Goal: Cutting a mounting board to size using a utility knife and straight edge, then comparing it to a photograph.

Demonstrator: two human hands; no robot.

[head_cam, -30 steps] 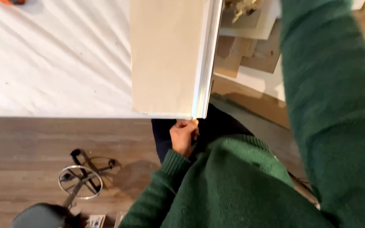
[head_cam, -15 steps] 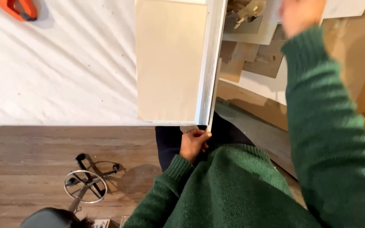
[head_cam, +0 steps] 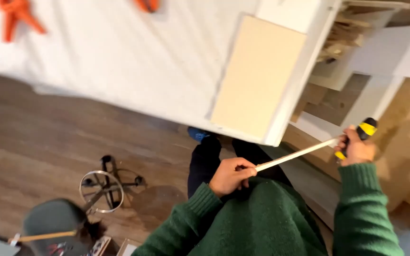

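1. Left hand [head_cam: 231, 176]: curled near the lap, fingertips pinching the near end of a thin wooden strip [head_cam: 296, 154].
2. Right hand [head_cam: 357, 149]: wrapped shut around a black-and-yellow tool handle [head_cam: 365, 130]; far end of the strip meets this hand, exact contact hidden by the fingers.
3. Strip: spans hand to hand in the air, sloping up to the right, just below the near right corner of the tan board [head_cam: 258, 78].
4. Board: lies flat on the white-covered table [head_cam: 119, 61], right edge against a white panel [head_cam: 296, 90] that overhangs the table corner.
5. Elsewhere: orange clamps [head_cam: 17, 19] far left on the table; stool base [head_cam: 103, 189] on the wood floor [head_cam: 48, 137] at left; wood offcuts and cardboard at right.
6. Risk, strip: slim, held only at its ends; any bending or twist between the hands likely snaps it.
7. Risk, grip: light pinch on the left; a tug from the right could pull the strip free and drop it.
8. Risk, panel: overhanging corner sits close above the strip; a raised end could knock it.
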